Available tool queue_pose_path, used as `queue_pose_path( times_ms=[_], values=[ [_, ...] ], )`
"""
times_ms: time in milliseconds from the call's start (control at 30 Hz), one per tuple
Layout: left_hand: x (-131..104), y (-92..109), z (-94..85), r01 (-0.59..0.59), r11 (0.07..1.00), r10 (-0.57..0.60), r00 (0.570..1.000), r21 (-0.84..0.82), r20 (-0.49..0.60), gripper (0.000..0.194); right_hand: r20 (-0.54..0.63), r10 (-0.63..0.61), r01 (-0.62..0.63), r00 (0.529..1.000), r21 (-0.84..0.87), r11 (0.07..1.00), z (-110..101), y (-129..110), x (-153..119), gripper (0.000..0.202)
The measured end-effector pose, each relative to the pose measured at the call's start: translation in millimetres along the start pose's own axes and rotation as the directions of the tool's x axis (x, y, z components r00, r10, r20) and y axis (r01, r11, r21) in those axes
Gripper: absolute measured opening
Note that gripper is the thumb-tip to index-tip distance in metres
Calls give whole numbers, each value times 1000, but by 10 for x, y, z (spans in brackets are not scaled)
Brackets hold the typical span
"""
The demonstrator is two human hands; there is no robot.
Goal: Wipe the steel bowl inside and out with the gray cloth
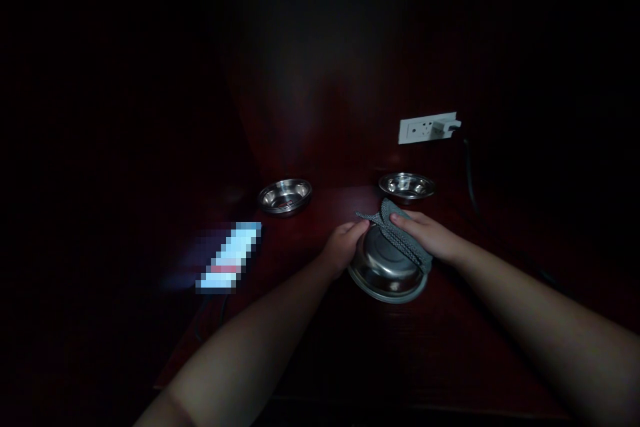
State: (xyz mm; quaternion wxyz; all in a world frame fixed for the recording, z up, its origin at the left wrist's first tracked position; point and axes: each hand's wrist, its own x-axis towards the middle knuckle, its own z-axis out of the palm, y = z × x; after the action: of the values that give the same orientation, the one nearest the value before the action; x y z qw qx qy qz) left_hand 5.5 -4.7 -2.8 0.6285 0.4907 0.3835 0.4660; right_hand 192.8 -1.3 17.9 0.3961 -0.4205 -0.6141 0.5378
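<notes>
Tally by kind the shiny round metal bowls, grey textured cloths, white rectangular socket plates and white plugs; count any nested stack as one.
Shiny round metal bowls: 3 (nearest bowl, back-left bowl, back-right bowl)
Grey textured cloth: 1
White rectangular socket plate: 1
White plug: 1
Total: 6

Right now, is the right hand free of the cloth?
No, the right hand holds the gray cloth against the metal bowl.

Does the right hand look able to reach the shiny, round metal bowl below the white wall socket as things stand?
Probably yes: the shiny, round metal bowl stands just beyond the right hand, seemingly unobstructed, though that hand holds a grey woven cloth.
</notes>
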Motion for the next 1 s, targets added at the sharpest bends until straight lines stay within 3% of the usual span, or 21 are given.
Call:
queue_pose_path(
  times_ms=[533,1000],
  values=[
    [4,-1,-2,1,1000,-1,1000,-4,17,37,-46,3,-2,999,25,1000,1,14,25,47],
    [-8,3,11,0,1000,-1,999,32,43,37,110,-27,28,994,-7,1000,-25,-21,-26,42]
  ],
)
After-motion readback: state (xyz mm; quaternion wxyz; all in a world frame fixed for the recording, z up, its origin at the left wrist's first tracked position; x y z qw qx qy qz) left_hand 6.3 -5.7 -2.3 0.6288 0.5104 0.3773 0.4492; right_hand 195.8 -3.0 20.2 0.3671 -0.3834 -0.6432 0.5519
